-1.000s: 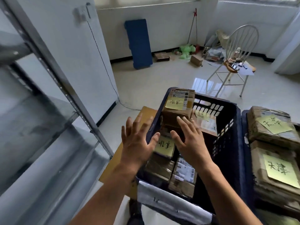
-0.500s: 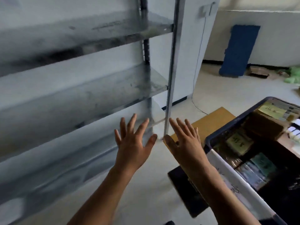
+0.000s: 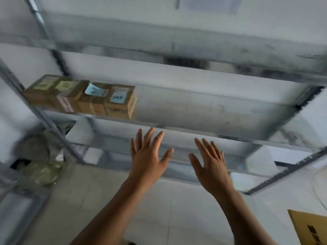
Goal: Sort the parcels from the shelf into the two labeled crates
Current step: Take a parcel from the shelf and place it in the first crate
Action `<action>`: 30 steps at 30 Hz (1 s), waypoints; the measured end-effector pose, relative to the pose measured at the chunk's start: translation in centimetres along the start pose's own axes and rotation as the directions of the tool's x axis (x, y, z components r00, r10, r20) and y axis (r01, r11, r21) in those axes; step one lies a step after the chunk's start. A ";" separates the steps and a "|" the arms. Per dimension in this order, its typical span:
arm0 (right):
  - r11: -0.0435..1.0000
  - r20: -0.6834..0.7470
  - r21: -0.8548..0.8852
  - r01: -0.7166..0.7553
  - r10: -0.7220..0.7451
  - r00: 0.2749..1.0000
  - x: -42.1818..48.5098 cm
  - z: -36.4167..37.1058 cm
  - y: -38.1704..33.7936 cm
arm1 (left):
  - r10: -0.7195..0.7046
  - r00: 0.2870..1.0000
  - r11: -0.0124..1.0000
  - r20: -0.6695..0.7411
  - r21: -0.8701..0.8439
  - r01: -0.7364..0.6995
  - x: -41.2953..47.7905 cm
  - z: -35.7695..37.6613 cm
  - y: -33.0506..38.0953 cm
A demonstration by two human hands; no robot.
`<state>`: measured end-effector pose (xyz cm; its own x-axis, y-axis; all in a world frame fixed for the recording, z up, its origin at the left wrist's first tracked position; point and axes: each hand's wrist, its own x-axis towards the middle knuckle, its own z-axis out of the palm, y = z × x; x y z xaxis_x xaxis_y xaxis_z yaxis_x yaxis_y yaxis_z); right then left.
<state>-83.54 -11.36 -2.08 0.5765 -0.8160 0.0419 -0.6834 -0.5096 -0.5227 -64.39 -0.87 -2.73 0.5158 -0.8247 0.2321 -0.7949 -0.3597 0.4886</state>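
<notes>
Parcels (image 3: 83, 98) on shelf (image 3: 203, 106); both hands empty.

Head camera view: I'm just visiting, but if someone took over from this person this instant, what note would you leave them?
Left hand: open, empty, raised toward the metal shelf.
Right hand: open, empty, beside it.
Parcels: a cluster of cardboard parcels sits at the shelf's left end, bearing yellow and blue notes; the writing is too blurred to read.
Crates: out of view.
Done: cannot tell from this view.
Left: at least these parcels to pick up, read and sort.
</notes>
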 end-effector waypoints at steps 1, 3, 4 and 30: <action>1.000 0.023 -0.004 0.028 -0.028 0.999 1.1 1.5 -1.9 | -0.028 1.000 1.000 -0.001 0.010 0.028 0.2 -1.0 -2.1; 0.997 0.090 -0.024 0.072 -0.070 0.994 2.8 3.8 -5.5 | -0.075 0.997 0.997 -0.003 0.032 0.075 0.3 -2.8 -5.7; 0.995 0.124 -0.033 0.090 -0.086 0.989 3.4 4.8 -7.0 | -0.093 0.996 0.995 -0.005 0.042 0.093 0.3 -3.6 -7.3; 0.988 0.274 0.051 0.144 -0.153 0.950 32.7 19.7 -12.5 | -0.241 0.939 0.938 0.245 0.307 0.160 31.6 -1.0 -27.2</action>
<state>-47.39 -26.30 -10.95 0.7743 -0.6226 -0.1133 -0.5693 -0.6073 -0.5541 -26.12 -16.74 -7.81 0.5975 -0.7948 -0.1058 -0.7611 -0.6037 0.2371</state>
